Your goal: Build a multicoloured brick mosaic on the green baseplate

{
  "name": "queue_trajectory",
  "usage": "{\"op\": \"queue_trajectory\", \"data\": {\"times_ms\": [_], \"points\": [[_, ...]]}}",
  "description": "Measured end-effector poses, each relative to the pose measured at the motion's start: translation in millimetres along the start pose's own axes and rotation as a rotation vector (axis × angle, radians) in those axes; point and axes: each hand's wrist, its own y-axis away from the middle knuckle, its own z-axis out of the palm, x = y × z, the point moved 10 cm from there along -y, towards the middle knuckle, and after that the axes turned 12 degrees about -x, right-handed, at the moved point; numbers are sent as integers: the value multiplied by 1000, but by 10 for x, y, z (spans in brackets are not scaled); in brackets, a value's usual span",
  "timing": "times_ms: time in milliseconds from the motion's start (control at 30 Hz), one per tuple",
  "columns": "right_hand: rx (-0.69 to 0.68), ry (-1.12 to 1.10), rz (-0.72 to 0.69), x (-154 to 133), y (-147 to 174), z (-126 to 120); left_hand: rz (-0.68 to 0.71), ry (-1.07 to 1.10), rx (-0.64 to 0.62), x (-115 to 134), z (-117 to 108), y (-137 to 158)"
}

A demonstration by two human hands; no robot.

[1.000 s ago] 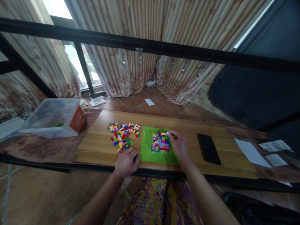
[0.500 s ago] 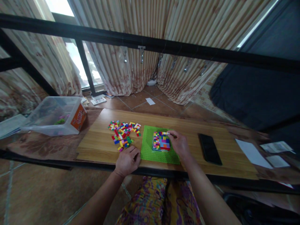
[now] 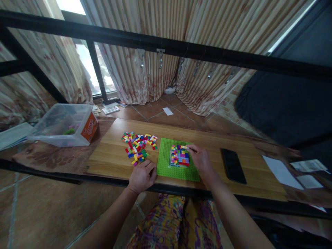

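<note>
A block (image 3: 179, 155) of small bricks in red, yellow, blue, pink and green is sitting a little right of centre on a flat green baseplate (image 3: 166, 166), just below the middle of the frame. It is forming a low, squarish slab, lying level. A small white brick (image 3: 185, 147) is resting at its upper right corner. Loose bricks (image 3: 137, 147) of the same colours are lying scattered just left of the baseplate.

One head-worn camera looks forward and down, near over the wooden table (image 3: 207, 138).
</note>
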Motion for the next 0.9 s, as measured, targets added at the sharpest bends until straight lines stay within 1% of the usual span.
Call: {"op": "queue_trajectory", "data": {"times_ms": [100, 200, 267, 333, 433, 500, 600, 700, 767, 900], "points": [[-7, -19, -5, 4, 13, 8, -10, 2, -4, -6, 5, 3], [-14, -91, -18, 20, 19, 7, -21, 1, -3, -5, -2, 5], [14, -150, -12, 47, 10, -35, -27, 4, -1, 1, -10, 5], [79, -187, 12, 73, -18, -121, -28, 0, 3, 11, -19, 4], [166, -145, 47, 26, -113, -250, -32, -22, 7, 19, -23, 5], [163, -39, 40, -98, -227, -263, -34, -33, 5, 15, -16, 7], [95, 158, -23, -351, -431, -138, -34, -33, 1, 11, 1, 10], [-6, 313, -86, -509, -611, 121, -35, -21, -1, 13, 10, 12], [-61, 376, -91, -504, -694, 296, -39, -18, -3, 18, 12, 13], [-143, 414, -73, -353, -770, 547, -48, -26, 1, 30, 3, 17]]}}
